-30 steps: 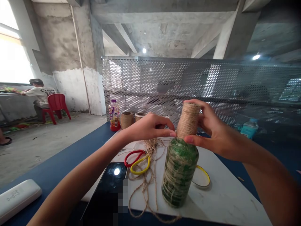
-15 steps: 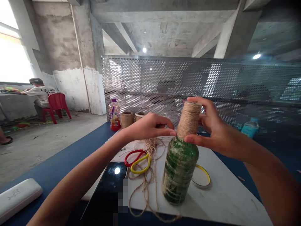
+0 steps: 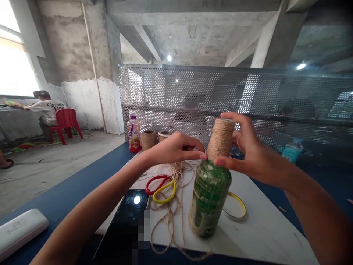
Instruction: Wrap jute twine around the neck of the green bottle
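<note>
A green glass bottle (image 3: 211, 197) leans slightly right on the white board, with jute twine (image 3: 220, 141) wound closely round its neck and pale smears over its body. My right hand (image 3: 249, 147) grips the neck from the right, index finger across the mouth and thumb at the shoulder. At the left, my left hand (image 3: 180, 147) has curled fingers, its thumb tip against the lower edge of the winding; anything pinched there is hidden. Loose twine (image 3: 172, 221) lies in loops left of the bottle. Scissors with red and yellow handles (image 3: 164, 191) rest on it.
A roll of yellow tape (image 3: 242, 206) lies behind the bottle's right side. Twine spools (image 3: 149, 140) and a juice bottle (image 3: 134, 136) stand at the back. A dark glossy tablet-like slab (image 3: 124, 221) and a white case (image 3: 22, 232) are on the left. Perforated metal panel (image 3: 165, 92) behind.
The bottle has shifted slightly left, its neck turning a little with my right hand. My left hand stays in nearly the same place.
</note>
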`<act>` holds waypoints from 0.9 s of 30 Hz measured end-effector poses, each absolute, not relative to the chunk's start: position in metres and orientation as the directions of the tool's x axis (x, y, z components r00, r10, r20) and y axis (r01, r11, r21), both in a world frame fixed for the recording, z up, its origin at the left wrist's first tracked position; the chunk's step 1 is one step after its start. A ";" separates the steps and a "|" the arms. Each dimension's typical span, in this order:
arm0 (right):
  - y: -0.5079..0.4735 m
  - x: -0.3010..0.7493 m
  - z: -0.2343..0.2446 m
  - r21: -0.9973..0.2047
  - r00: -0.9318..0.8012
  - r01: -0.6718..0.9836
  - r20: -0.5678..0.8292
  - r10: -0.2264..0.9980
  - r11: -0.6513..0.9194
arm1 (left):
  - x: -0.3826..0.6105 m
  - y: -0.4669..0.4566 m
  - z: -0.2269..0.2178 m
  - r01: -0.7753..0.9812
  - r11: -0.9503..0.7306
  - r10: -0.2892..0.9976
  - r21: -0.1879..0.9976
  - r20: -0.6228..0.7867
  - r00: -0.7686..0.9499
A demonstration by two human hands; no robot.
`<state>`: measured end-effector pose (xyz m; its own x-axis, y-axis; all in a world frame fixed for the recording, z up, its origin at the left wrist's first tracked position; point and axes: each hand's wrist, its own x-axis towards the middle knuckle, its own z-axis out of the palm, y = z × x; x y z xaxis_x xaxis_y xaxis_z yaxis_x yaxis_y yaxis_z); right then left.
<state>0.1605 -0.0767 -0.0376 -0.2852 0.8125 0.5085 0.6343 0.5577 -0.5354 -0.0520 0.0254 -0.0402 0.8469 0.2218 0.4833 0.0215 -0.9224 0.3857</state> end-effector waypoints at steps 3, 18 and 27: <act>-0.076 0.159 -0.038 -0.554 -0.277 0.622 0.504 0.818 0.553 | -0.053 0.025 -0.040 0.043 -0.921 0.243 0.388 0.484 0.841; -0.082 0.166 -0.035 -0.553 -0.316 0.635 0.450 0.835 0.539 | -0.050 0.020 -0.042 -0.004 -0.922 0.211 0.387 0.512 0.833; -0.081 0.162 -0.039 -0.604 -0.316 0.582 0.450 0.835 0.545 | -0.050 0.018 -0.041 0.018 -0.919 0.231 0.393 0.502 0.833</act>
